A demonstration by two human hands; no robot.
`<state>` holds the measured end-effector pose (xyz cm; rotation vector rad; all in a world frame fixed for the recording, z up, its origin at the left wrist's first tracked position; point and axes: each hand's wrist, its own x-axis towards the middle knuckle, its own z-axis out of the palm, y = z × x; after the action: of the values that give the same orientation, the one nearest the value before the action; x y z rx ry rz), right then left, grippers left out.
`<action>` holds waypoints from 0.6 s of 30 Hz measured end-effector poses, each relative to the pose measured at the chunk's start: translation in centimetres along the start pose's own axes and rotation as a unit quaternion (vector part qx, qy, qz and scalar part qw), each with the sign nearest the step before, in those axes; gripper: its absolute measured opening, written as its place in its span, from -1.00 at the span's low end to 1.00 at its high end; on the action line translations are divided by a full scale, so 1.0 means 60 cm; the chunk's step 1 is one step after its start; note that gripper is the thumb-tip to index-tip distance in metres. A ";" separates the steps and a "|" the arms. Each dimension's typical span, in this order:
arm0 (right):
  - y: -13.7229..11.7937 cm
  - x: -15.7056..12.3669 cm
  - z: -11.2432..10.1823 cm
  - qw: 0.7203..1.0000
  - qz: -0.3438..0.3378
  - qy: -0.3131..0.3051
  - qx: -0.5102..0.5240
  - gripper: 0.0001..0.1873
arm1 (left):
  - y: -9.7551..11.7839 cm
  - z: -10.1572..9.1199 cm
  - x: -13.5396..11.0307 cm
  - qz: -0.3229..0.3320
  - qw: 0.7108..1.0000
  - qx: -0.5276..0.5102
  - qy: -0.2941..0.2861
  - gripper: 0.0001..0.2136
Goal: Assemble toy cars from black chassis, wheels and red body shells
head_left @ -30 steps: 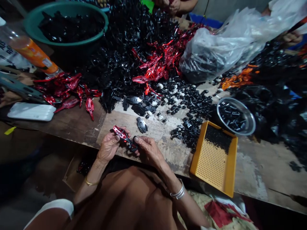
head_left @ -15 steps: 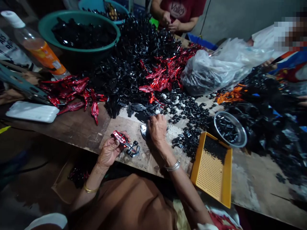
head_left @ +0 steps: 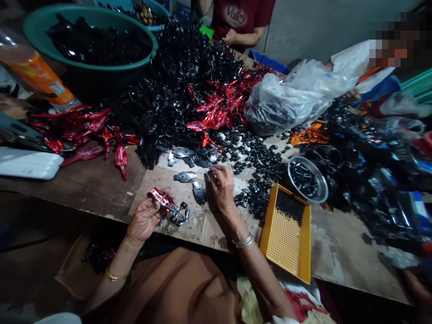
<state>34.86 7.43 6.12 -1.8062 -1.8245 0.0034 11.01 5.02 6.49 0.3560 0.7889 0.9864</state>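
Beyond the table (head_left: 334, 243), a shirt (head_left: 246, 20) reads "Valley"; left hand (head_left: 144, 219) grips red car (head_left: 163, 199), grasp unclear in right hand (head_left: 223, 188).

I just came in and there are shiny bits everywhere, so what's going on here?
A person at a wooden table has what looks like a red toy car in their left hand. The right hand is beside the small black and white parts; I can't tell if it holds anything. Some grey pieces lie between the hands, and a yellow tray is off to the right.
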 end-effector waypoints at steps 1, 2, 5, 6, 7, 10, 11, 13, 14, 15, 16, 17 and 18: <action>0.012 0.007 -0.002 1.000 0.018 0.014 -0.012 -0.76 | 0.001 0.001 0.001 -0.002 1.000 0.003 -0.001 -0.59; 0.022 0.016 -0.002 0.999 0.034 0.016 -0.030 -0.77 | 0.001 0.001 0.002 -0.002 1.000 0.007 0.000 -0.59; 0.039 0.049 0.002 0.994 0.073 -0.016 -0.080 -0.77 | 0.001 0.003 0.004 0.001 1.000 0.019 0.004 -0.59; 0.041 0.057 0.005 0.992 0.082 -0.026 -0.091 -0.78 | 0.001 0.003 0.004 0.003 1.000 0.021 0.006 -0.58; 0.042 0.063 0.007 0.991 0.087 -0.031 -0.098 -0.81 | 0.000 0.003 0.003 0.005 1.000 0.022 0.007 -0.58; 0.041 0.064 0.009 0.992 0.077 -0.029 -0.093 -0.87 | -0.001 0.002 0.002 0.012 1.000 0.023 0.007 -0.58; 0.040 0.060 0.008 0.994 0.068 -0.026 -0.083 -0.88 | -0.001 0.002 0.002 0.013 1.000 0.024 0.007 -0.59; 0.039 0.049 0.004 0.996 0.057 -0.016 -0.060 -0.87 | 0.000 0.001 0.003 0.011 1.000 0.028 0.006 -0.59; 0.038 0.044 0.002 0.997 0.058 -0.009 -0.047 -0.87 | 0.000 0.000 0.004 0.008 1.000 0.029 0.005 -0.58; 0.037 0.040 -0.001 0.997 0.063 -0.001 -0.034 -0.86 | 0.000 0.000 0.004 0.005 1.000 0.029 0.005 -0.58; 0.036 0.036 -0.005 0.997 0.070 0.006 -0.018 -0.86 | 0.000 0.001 0.005 0.002 1.000 0.029 0.005 -0.58; 0.035 0.033 -0.009 0.997 0.077 0.013 0.002 -0.86 | 0.001 0.001 0.005 0.000 1.000 0.029 0.004 -0.59; 0.034 0.031 -0.013 0.996 0.084 0.019 0.029 -0.86 | 0.001 0.002 0.005 -0.001 1.000 0.029 0.003 -0.60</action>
<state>37.18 9.06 6.69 -1.8994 -1.6257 0.0845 11.15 5.31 6.49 0.4026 0.8238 0.9647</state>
